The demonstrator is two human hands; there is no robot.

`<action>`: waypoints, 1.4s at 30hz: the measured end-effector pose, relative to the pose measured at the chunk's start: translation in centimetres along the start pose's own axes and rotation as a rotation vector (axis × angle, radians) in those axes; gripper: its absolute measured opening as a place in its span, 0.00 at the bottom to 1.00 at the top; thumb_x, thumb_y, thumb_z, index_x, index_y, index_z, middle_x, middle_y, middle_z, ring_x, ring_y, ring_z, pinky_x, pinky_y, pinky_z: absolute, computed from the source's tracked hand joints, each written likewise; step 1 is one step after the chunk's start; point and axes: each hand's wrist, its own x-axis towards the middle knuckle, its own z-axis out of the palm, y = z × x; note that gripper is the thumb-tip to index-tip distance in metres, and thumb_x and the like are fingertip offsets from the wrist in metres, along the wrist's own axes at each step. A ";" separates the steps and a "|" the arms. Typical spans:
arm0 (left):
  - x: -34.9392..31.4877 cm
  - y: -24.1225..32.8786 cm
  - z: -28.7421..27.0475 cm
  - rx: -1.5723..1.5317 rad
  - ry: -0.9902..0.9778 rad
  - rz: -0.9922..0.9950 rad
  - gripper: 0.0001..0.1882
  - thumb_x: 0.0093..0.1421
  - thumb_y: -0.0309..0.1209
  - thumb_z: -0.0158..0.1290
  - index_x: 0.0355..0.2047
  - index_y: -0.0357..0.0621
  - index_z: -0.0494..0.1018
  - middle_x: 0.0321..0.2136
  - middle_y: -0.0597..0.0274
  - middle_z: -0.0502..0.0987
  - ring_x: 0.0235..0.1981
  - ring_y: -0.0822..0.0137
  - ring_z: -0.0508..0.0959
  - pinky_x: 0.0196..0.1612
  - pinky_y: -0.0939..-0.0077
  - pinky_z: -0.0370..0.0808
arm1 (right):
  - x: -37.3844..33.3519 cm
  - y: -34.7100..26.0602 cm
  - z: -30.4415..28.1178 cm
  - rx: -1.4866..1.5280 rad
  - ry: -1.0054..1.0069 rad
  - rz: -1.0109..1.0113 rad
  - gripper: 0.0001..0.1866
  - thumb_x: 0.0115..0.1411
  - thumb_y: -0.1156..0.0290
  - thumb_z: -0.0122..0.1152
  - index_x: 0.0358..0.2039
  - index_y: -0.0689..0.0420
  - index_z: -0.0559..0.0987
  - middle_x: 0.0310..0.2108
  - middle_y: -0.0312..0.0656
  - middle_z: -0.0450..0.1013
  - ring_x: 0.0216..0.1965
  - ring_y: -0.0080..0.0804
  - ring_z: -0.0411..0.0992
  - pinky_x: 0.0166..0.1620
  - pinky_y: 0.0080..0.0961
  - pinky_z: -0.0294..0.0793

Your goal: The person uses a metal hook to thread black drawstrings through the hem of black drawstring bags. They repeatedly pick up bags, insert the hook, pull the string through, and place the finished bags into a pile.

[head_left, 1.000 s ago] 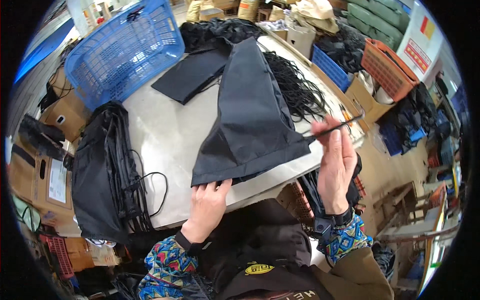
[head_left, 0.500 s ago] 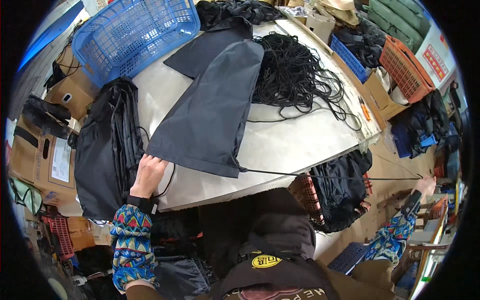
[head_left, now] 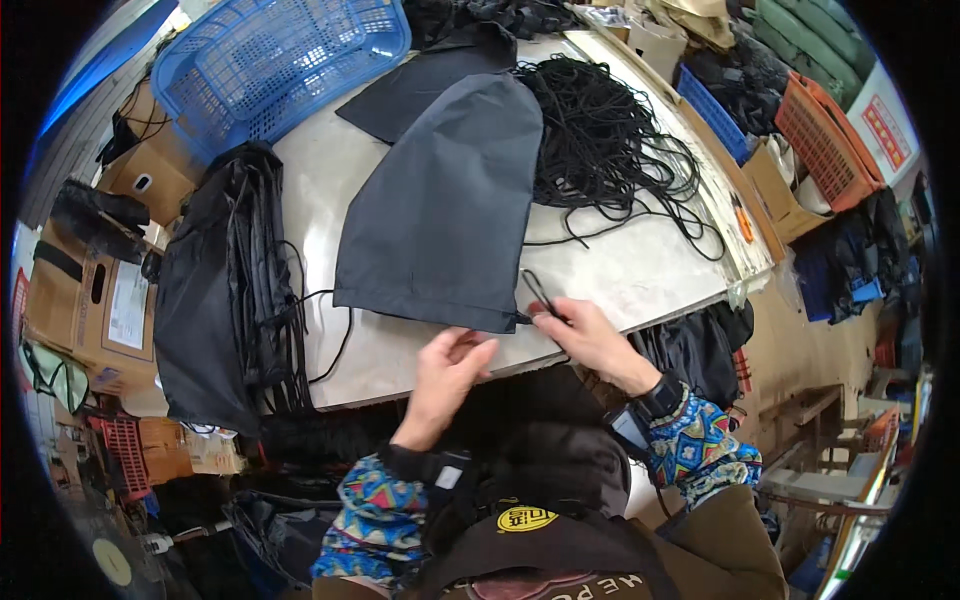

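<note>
A flat black drawstring bag (head_left: 440, 205) lies on the pale table, its hemmed mouth toward me. At the right corner of the hem, my right hand (head_left: 595, 345) pinches the black cord (head_left: 536, 290), and a loop of it sticks up past the fingers. My left hand (head_left: 450, 375) is just below the hem, close to the same corner. Its thumb stands apart from loosely bent fingers, and I see nothing held in it. Beyond the bag's right edge lies a large tangled heap of black cords (head_left: 600, 130).
Left on the table (head_left: 600, 275) hangs a stack of black bags (head_left: 220, 290). Behind it sits a blue plastic basket (head_left: 285, 75). Another black piece of fabric (head_left: 430, 85) lies behind the bag. An orange-handled cutter (head_left: 742, 218) rests near the right edge. Black fabric (head_left: 690, 350) fills a crate below.
My right hand has come back from far right to the bag's corner, and the stretched cord is now slack. My left hand has let go of the hem's left corner and moved right.
</note>
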 end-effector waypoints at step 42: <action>-1.8 4.3 -1.3 -0.344 0.264 0.133 0.11 0.61 0.35 0.53 0.30 0.38 0.74 0.25 0.65 0.75 0.25 0.75 0.73 0.26 0.79 0.73 | -6.0 -8.3 -0.7 -0.291 -0.055 -0.246 0.11 0.56 0.76 0.58 0.41 0.62 0.75 0.28 0.50 0.73 0.28 0.44 0.74 0.31 0.28 0.72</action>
